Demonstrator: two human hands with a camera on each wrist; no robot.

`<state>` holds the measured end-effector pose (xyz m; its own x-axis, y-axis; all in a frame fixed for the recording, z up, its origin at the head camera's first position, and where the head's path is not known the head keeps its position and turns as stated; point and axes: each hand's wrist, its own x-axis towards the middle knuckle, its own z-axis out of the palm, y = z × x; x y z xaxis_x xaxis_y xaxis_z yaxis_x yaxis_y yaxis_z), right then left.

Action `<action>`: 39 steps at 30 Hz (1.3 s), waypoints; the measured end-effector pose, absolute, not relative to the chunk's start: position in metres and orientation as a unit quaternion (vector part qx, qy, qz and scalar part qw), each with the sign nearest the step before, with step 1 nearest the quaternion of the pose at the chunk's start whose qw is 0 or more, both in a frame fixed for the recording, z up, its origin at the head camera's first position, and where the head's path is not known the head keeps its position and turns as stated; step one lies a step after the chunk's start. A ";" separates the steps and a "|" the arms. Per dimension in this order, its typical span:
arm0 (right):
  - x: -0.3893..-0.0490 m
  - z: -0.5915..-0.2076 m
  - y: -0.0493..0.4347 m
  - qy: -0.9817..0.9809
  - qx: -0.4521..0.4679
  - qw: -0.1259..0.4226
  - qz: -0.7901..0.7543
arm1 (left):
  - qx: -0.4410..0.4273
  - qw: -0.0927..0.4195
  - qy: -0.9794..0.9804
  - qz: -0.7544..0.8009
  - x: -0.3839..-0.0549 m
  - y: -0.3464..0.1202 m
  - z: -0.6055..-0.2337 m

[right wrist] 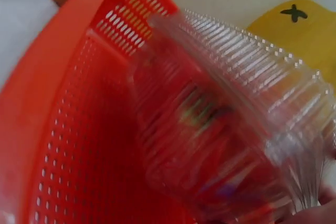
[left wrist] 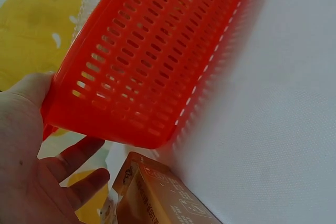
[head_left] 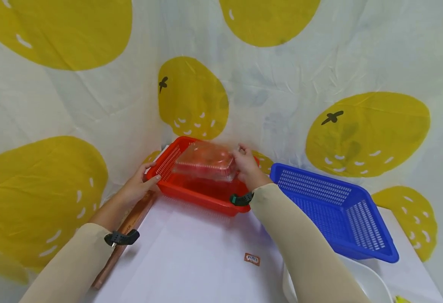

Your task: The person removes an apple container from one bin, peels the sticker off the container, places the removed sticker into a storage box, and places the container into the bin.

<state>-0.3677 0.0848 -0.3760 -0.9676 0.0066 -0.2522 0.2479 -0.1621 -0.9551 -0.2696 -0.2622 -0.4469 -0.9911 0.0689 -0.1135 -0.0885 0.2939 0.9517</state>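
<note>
A red plastic basket [head_left: 195, 198] with slotted sides stands at the back of the table. Its left end is gripped by my left hand [head_left: 134, 190]; in the left wrist view the thumb lies at the rim and the other fingers are spread below. My right hand [head_left: 246, 166] holds a clear plastic clamshell box [head_left: 202, 162] by its right end, tilted over the basket. Something red shows through the clear box [right wrist: 210, 124], with blurred green and purple patches; I cannot tell what it is. Beside the left forearm lies a long brown carton [head_left: 140, 212].
A blue slotted basket [head_left: 373, 248] stands to the right, partly behind the right sleeve. In front of it is a white basin [head_left: 373, 282], with something yellow [head_left: 401, 299] beside it. A small orange-brown packet [head_left: 252, 259] lies on the white table [head_left: 191, 252]. A fruit-patterned curtain [head_left: 274, 84] hangs behind.
</note>
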 end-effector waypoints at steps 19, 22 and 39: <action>-0.389 -0.415 0.072 0.810 -0.003 0.042 -0.585 | 0.021 0.075 0.797 0.599 -0.270 -0.265 -0.451; -0.392 -0.420 0.058 0.810 0.011 0.032 -0.585 | 0.022 0.070 0.797 0.600 -0.267 -0.271 -0.452; -0.383 -0.410 0.069 0.791 -0.010 0.176 -0.586 | 0.013 0.069 0.819 0.569 -0.255 -0.285 -0.445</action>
